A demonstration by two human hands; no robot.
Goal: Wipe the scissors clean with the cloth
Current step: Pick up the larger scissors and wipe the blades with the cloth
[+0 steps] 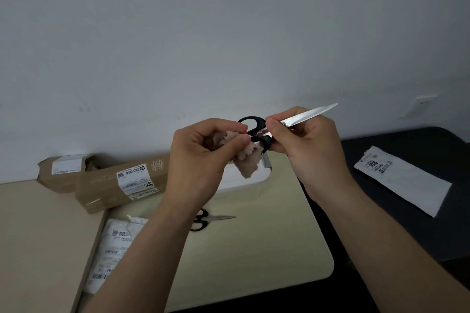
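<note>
Scissors (287, 122) pinched at pivot by your right hand (305, 145); left hand (203, 152) fingers pinch cloth (244, 157) against black handles. Blades look clean; handles left.

A second pair of black-handled scissors (212, 220) lies flat on the cream table (254, 249), blades shut and pointing right. To its left, a white plastic mailer (112, 251) with barcode labels lies partly over the table's edge. Behind that, two brown cardboard boxes lean near the wall: a long one (122, 185) with a white shipping label, and a torn, crumpled one (63, 169) just beside it on the left. A white box (244, 178) sits at the table's far end. Off to the right, on a dark surface (407, 223), lies a flat white package (404, 180) printed with "3006". A plain pale wall (229, 33) stands behind everything.
</note>
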